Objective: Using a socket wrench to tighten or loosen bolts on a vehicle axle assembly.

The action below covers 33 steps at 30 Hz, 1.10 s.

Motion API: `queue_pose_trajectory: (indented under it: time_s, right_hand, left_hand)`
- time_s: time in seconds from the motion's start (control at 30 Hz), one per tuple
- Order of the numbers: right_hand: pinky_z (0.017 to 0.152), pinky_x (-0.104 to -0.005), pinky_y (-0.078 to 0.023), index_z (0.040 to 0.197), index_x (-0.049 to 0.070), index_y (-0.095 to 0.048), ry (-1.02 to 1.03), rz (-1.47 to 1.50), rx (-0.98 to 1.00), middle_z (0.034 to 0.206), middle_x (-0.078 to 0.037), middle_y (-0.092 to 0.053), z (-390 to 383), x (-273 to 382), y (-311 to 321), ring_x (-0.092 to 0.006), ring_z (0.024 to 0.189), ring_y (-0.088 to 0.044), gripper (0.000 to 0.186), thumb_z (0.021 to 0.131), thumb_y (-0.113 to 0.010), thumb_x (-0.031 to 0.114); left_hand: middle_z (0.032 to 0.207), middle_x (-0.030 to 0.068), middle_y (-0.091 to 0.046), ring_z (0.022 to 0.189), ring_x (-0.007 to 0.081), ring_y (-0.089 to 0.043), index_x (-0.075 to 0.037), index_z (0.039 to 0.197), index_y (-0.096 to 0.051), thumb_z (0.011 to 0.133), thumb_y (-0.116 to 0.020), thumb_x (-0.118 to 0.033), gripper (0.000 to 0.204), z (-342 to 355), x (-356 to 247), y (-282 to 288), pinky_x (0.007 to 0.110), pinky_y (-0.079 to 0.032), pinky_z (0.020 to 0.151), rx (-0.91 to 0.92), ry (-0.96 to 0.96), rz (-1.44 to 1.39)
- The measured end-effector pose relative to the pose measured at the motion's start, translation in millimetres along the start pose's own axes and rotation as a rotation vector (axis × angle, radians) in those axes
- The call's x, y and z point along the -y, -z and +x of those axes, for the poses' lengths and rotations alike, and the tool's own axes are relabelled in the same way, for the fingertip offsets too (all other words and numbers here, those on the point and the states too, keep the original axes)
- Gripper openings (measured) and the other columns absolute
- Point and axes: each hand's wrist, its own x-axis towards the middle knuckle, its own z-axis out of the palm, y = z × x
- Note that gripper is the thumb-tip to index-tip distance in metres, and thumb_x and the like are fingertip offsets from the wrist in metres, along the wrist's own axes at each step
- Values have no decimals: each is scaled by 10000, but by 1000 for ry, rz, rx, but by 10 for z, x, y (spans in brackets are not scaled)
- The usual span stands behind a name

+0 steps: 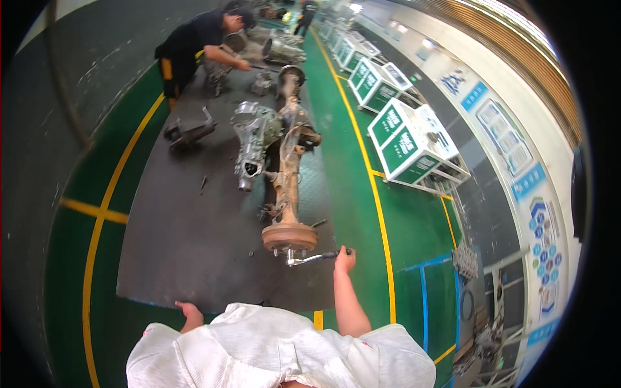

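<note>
My right hand [345, 259] is closed round the dark handle end of a ratchet wrench [317, 258]. The wrench lies roughly level, and its head meets the studded face of a rusty brake drum [290, 238]. This drum forms the near end of a long rusty axle [288, 184], which runs away from me along the table. At the table's near left edge rests my left hand [189, 313], holding no tool, a finger stretched out to the left. Its other fingers are hard to make out.
The dark table [187, 258] carries a silver gearbox housing [252, 139] beside the axle, a dark metal part [191, 134] and small loose pieces. A person [200, 45] leans over its far left side. Green-and-white cabinets [407, 139] line the right, beyond a yellow floor line [378, 223].
</note>
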Motion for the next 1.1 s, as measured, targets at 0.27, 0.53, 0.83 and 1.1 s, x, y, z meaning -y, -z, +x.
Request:
queue_pose_trajectory:
  time_s: [0.27,0.53,0.83,1.1]
  right_hand:
    - [676,-328,-460,785,26,-578,469,358,295,733,-83,-599,-807,1474,489,-187,710,-572,246,747,-756,191]
    - [638,-410,-474,779,68,-533,832,340,827,728,-113,-590,-1896,1779,379,-319,717,-598,189,726,-691,159]
    - [754,-301,-453,739,49,-575,325,627,886,744,-65,-602,-797,1516,470,-117,791,-562,157,763,-698,144]
    - [782,-339,-495,888,59,-582,-465,1051,594,826,-85,-652,308,21,435,-221,814,-641,114,795,-641,89]
  left_hand:
    - [1435,69,-415,1330,266,-365,-89,1420,-368,854,-414,-649,797,-504,453,46,447,-247,1107,-68,383,-2102]
    - [1407,98,-438,1307,282,-390,-72,1388,-400,796,-489,-643,828,-979,778,-120,437,-275,1089,-224,404,-2060]
    - [1375,130,-463,1280,299,-419,-53,1353,-436,731,-573,-638,864,-1311,918,-147,425,-307,1070,-332,306,-1812]
    - [1347,158,-485,1257,315,-444,-36,1321,-468,673,-647,-633,899,-1494,1027,-56,415,-335,1053,-361,267,-1756]
